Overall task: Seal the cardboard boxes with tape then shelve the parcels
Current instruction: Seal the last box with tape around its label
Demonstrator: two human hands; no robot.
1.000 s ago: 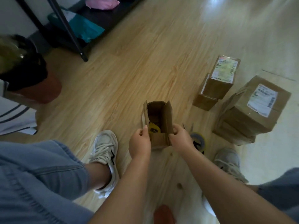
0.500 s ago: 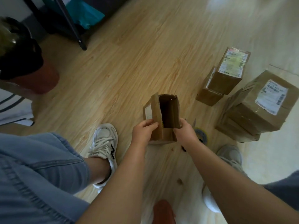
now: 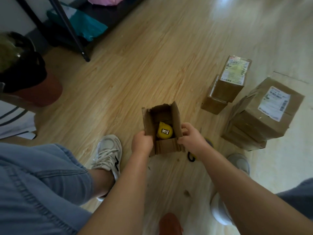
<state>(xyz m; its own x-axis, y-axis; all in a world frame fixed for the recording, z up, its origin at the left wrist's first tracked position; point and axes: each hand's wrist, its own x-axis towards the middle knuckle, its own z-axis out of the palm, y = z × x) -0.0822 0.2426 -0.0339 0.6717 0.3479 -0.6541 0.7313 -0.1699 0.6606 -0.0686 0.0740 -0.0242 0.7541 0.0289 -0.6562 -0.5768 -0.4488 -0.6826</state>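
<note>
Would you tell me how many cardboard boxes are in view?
5 visible: an open box held between the left hand and right hand, a labelled box stacked on a smaller box, and a large labelled box atop a flatter box; that pile may hide more.

white sneaker (image 3: 108,153) rests on the wooden floor (image 3: 135,68).

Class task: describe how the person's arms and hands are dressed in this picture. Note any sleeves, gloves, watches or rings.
The left hand and the right hand wear no gloves, and no ring, watch or bracelet can be seen. The left forearm and the right forearm are uncovered right to the picture's edge, so no sleeves show.
</note>
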